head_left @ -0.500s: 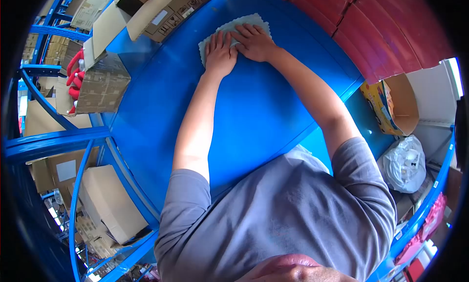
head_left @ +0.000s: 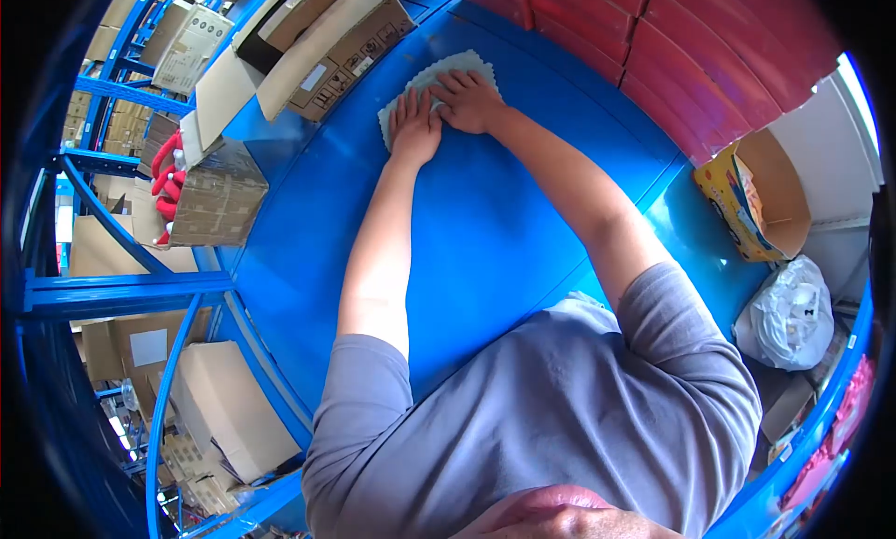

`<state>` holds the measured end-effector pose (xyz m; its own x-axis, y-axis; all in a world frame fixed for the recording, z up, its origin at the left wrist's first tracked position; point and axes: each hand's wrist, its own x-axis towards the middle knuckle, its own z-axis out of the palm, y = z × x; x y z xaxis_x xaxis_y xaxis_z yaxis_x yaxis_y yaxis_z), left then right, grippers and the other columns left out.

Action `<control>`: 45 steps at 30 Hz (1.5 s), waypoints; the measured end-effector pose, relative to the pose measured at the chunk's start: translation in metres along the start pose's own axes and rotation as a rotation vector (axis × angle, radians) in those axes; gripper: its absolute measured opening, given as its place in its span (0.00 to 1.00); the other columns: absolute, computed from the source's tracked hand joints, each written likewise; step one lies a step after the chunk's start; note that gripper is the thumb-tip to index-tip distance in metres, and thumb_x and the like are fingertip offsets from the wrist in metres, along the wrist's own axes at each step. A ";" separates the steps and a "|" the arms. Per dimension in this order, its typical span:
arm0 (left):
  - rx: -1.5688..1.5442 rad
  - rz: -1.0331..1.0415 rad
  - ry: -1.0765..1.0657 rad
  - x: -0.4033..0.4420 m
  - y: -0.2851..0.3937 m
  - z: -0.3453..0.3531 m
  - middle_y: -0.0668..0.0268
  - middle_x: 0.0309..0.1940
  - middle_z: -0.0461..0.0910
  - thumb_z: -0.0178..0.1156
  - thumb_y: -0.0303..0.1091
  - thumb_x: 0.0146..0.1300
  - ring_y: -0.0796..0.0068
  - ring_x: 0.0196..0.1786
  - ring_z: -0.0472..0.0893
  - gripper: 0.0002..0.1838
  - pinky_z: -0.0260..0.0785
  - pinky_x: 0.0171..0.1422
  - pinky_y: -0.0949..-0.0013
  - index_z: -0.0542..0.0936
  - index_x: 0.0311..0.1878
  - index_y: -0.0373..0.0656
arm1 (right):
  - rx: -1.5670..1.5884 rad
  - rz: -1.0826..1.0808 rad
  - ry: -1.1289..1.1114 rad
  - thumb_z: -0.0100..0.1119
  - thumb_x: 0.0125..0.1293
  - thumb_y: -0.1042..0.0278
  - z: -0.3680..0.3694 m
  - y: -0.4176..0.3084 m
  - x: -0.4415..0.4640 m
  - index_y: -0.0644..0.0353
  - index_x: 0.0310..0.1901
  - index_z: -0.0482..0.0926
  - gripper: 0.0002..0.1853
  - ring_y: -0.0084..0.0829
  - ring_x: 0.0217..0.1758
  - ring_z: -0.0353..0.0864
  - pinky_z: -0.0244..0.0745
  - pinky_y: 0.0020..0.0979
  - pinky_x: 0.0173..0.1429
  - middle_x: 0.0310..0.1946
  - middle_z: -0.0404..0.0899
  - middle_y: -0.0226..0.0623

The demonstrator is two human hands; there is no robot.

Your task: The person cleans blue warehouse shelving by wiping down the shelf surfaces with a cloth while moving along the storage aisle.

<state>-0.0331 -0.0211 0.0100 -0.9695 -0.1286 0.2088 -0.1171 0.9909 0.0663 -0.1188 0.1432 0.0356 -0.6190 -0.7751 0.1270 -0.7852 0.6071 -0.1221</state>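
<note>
A pale grey-green cloth with a scalloped edge lies flat on the blue surface, near its far side. My left hand rests on the left part of the cloth, palm down, fingers stretched out. Right beside it, my right hand presses flat on the cloth with its fingers spread. The two hands nearly touch at the thumbs. Neither hand grips anything; the palms hide the middle of the cloth.
Red stacked boxes border the far right. Cardboard boxes stand at the far left, one holding red plush items. A yellow-printed box and a white plastic bag are at right. Blue rack beams run along the left.
Both hands and the cloth sit slightly lower and further left in view, still together. The surroundings have shifted in view too, as the camera has moved.
</note>
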 end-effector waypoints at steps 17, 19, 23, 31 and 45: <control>0.060 -0.019 0.245 -0.160 0.055 -0.027 0.51 0.78 0.68 0.48 0.46 0.76 0.41 0.80 0.64 0.31 0.52 0.83 0.41 0.71 0.78 0.43 | 0.063 -0.133 0.274 0.40 0.79 0.46 0.013 -0.067 -0.138 0.47 0.77 0.71 0.30 0.47 0.83 0.61 0.51 0.51 0.85 0.79 0.67 0.37; 0.099 -0.021 0.153 -0.184 0.067 -0.040 0.51 0.80 0.65 0.46 0.46 0.77 0.41 0.82 0.61 0.31 0.49 0.84 0.41 0.70 0.78 0.43 | 0.094 -0.138 0.260 0.41 0.79 0.47 0.009 -0.076 -0.160 0.48 0.77 0.71 0.30 0.48 0.83 0.61 0.51 0.51 0.85 0.79 0.67 0.38; -0.023 -0.036 0.119 -0.244 0.082 -0.054 0.49 0.82 0.62 0.45 0.46 0.78 0.42 0.84 0.58 0.31 0.46 0.86 0.41 0.69 0.78 0.40 | 0.060 -0.174 0.117 0.39 0.82 0.47 -0.009 -0.103 -0.214 0.48 0.80 0.66 0.30 0.47 0.86 0.54 0.46 0.50 0.87 0.83 0.61 0.38; -0.133 -0.005 0.137 -0.367 0.090 -0.095 0.47 0.82 0.60 0.49 0.47 0.76 0.42 0.86 0.53 0.34 0.38 0.87 0.42 0.68 0.78 0.38 | 0.125 -0.213 0.079 0.45 0.81 0.49 -0.031 -0.187 -0.306 0.51 0.80 0.66 0.31 0.48 0.87 0.52 0.42 0.50 0.88 0.83 0.60 0.42; -0.205 -0.343 0.119 -0.530 0.056 -0.147 0.46 0.82 0.59 0.52 0.48 0.73 0.42 0.86 0.53 0.36 0.37 0.87 0.41 0.67 0.78 0.35 | 0.242 -0.607 -0.118 0.48 0.79 0.50 -0.039 -0.320 -0.318 0.54 0.80 0.65 0.33 0.48 0.88 0.48 0.38 0.51 0.89 0.84 0.56 0.43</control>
<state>0.5056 0.0962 0.0468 -0.8487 -0.4653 0.2515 -0.3717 0.8630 0.3422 0.3285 0.2021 0.0729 -0.0507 -0.9895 0.1356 -0.9593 0.0105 -0.2821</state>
